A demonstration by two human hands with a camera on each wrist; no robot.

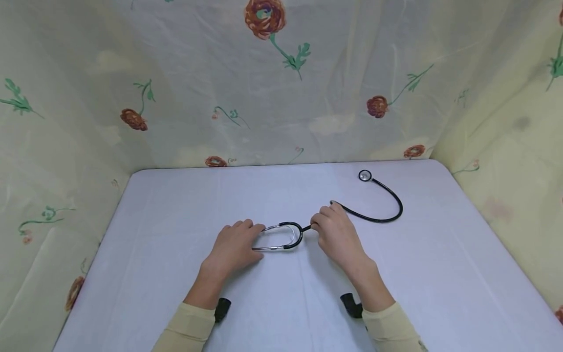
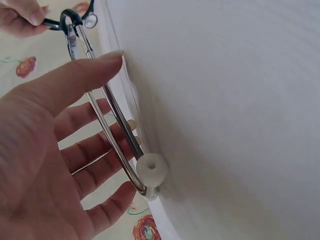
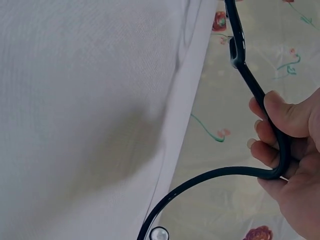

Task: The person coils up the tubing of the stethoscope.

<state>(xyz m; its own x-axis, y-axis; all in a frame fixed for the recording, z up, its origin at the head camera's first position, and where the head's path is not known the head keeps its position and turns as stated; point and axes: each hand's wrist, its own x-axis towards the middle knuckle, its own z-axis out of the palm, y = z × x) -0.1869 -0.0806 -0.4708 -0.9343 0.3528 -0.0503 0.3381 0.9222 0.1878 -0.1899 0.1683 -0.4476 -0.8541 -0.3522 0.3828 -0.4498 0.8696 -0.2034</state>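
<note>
We see the fingers [image 2: 85, 152] of the left hand [image 1: 236, 244] clamped round the stethoscope's [image 1: 301, 237] metal ear tubes [image 1: 271, 248], left of its black yoke [image 1: 299, 231]. Right of the yoke, the right hand [image 1: 336, 234] curls its fingers on the tubing [image 1: 382, 221]. Both forearms slant inward, nearer us than the yoke. Beyond it, rightward, we see the chest piece [image 1: 364, 175] on the counter [image 1: 281, 303].

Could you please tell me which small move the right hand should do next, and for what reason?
Probably the right hand should fold the black tube toward the metal ear tubes: it grips the tube, the left hand holds the ear tubes, and the tube's far part curves loosely to the chest piece, away from both hands.
</note>
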